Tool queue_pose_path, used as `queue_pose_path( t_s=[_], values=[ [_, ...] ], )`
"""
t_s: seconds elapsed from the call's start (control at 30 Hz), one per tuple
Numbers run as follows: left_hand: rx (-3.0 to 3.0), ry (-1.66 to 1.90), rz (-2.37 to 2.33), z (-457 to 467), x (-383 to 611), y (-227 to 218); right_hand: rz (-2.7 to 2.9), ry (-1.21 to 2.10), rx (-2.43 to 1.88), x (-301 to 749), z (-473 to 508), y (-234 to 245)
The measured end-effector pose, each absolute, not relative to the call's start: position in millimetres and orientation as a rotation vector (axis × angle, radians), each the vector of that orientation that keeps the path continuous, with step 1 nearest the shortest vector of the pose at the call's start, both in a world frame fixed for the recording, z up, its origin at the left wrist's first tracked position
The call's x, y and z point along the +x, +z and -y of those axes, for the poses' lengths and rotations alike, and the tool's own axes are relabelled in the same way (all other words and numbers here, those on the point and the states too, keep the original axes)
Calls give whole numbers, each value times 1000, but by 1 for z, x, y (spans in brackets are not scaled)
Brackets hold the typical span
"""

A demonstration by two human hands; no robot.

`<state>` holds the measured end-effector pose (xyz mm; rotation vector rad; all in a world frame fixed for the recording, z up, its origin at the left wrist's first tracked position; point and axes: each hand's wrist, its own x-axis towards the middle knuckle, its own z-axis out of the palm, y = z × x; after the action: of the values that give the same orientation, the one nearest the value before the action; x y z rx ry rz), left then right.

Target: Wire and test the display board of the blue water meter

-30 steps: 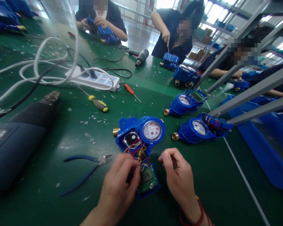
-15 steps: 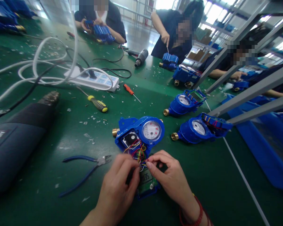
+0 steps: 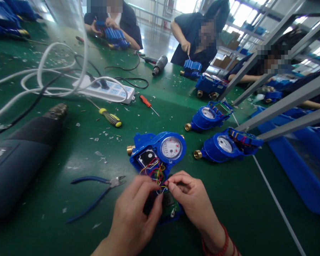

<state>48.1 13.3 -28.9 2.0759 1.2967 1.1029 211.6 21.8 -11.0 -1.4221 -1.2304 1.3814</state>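
Observation:
In front of me a blue water meter (image 3: 155, 149) lies opened on the green table, its round dial facing up. Thin coloured wires (image 3: 155, 170) run from its housing to a green circuit board (image 3: 168, 208) in a blue cover close to me. My left hand (image 3: 137, 208) is bent over the wires, thumb and forefinger around them at the board's edge; its fingertips partly cover what is there. With thumb and forefinger pinched, my right hand (image 3: 190, 195) grips a red wire (image 3: 166, 183). Blue-handled cutting pliers (image 3: 113, 182) lie open left of my left hand.
At left are a heat gun (image 3: 29, 153), a power strip (image 3: 109, 89) with looped white cable and a yellow-black screwdriver (image 3: 110, 117). A red screwdriver (image 3: 146, 101) lies farther back. More water meters (image 3: 216, 147) and a blue bin (image 3: 296, 160) stand right. Co-workers (image 3: 194, 39) sit opposite.
The circuit board has tilted a little, and its display no longer shows digits. My left thumb has shifted slightly right over the wires. My right hand stays at almost the same spot.

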Motion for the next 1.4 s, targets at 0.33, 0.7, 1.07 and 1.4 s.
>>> queue_pose_path(
  t_s=[0.33,0.7,1.07,1.4],
  values=[
    [2071,1089,-1326,-15,52,-30,1227,1419,-1478,210,-22,-10],
    [2211,1116,-1296,-7,51,-32,1421,1148,-1617,206,-18,-9],
    [2306,1161,-1353,-6,44,-41,1294,1405,-1518,214,-23,-7],
    [2229,1146,-1381,-11,48,-32,1179,1478,-1416,216,-25,-5]
  ],
)
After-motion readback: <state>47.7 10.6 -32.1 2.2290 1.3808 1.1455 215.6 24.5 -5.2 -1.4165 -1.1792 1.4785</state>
